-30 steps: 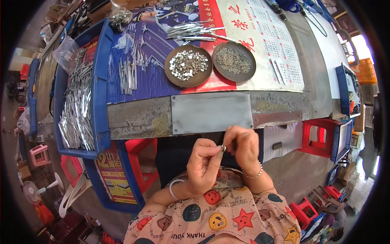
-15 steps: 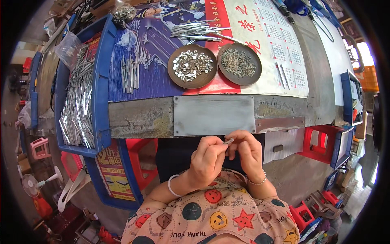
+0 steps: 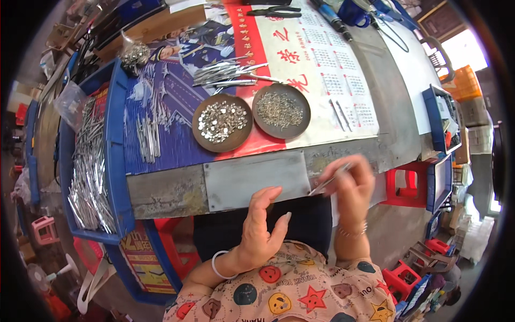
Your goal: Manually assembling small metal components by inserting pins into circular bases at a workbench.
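Observation:
My left hand [image 3: 262, 232] is open and empty, fingers stretched upward and thumb apart, just before the table's front edge. Farther right, my right hand [image 3: 350, 188] is closed on a slim silver metal piece [image 3: 328, 180], slanting over the right end of a grey metal plate [image 3: 257, 180]. Motion blurs that hand, and the exact kind of its piece cannot be made out. Beyond the plate, one round brown dish [image 3: 201, 137] holds small shiny round pieces. Beside it, another brown dish [image 3: 284, 134] contains many small thin metal pins.
A long blue bin [image 3: 119, 161] full of slim silver pieces stands at the left. More silver pieces [image 3: 225, 74] lie behind the dishes, and two thin ones [image 3: 341, 115] rest on the calendar sheet [image 3: 316, 80]. Pliers [image 3: 274, 12] and a blue mug [image 3: 354, 13] are at the back.
My hands have come apart. The left has let go and opened; the right has moved to the right and forward with the slim metal piece. The whole view has shifted and tilted.

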Demonstrator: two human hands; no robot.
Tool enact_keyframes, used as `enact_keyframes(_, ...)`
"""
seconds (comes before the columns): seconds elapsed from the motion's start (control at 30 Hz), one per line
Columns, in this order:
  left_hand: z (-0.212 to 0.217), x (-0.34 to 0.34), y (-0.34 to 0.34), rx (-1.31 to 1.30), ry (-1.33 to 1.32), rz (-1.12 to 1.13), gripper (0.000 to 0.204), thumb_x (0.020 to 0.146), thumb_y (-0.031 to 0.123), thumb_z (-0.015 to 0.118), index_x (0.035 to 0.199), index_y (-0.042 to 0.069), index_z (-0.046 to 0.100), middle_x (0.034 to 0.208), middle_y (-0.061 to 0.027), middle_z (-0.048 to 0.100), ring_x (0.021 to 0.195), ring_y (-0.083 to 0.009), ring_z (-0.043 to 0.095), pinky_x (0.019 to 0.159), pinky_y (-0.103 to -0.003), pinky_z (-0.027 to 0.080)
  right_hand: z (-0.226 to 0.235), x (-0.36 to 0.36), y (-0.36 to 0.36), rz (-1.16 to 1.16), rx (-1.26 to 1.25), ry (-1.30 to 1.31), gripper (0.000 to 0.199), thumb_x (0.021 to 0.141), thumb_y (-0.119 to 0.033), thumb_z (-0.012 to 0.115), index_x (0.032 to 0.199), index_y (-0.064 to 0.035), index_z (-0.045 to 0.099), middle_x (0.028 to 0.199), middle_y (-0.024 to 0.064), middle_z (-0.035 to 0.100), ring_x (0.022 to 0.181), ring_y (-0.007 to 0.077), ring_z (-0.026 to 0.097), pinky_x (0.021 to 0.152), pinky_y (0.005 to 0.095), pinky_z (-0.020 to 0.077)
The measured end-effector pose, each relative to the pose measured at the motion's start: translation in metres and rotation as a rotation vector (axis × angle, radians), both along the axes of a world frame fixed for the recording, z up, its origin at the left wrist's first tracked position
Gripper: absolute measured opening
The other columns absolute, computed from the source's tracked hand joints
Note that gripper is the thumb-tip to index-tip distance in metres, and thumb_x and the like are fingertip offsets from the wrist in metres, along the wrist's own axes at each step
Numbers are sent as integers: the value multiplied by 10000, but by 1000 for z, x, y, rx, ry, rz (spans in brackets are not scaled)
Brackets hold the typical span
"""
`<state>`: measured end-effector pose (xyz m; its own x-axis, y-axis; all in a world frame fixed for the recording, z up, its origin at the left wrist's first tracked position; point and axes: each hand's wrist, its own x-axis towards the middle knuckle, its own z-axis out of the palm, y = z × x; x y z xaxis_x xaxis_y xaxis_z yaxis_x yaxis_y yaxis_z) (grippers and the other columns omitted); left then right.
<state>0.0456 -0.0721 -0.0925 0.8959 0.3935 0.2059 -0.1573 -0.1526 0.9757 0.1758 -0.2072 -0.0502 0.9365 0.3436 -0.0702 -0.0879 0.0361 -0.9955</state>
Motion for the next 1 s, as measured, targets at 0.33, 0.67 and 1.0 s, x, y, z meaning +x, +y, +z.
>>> enact_keyframes(0.33,5,-18,30,-273,177,-143,292,853,-74,540,1140,-16,530,1112,-103,524,954,-150,589,813,-250,486,-39,171,-29,61,-919,-505,170,809,-132,568,902,11,577,740,177,625,615,263,607,609,353,470)
enact_keyframes(0.67,56,26,120,21,128,-29,145,891,-25,523,1025,-15,578,915,-35,567,828,-67,540,708,-208,438,-28,106,-48,-87,-607,-561,118,859,-60,565,939,24,583,798,85,605,757,137,562,717,267,451)
enact_keyframes(1.0,-7,249,232,723,196,49,186,810,87,603,949,-25,658,829,-94,679,764,-146,631,708,-273,493,-53,54,-41,-227,-495,-738,38,841,22,566,878,14,561,815,123,565,757,238,564,709,297,447)
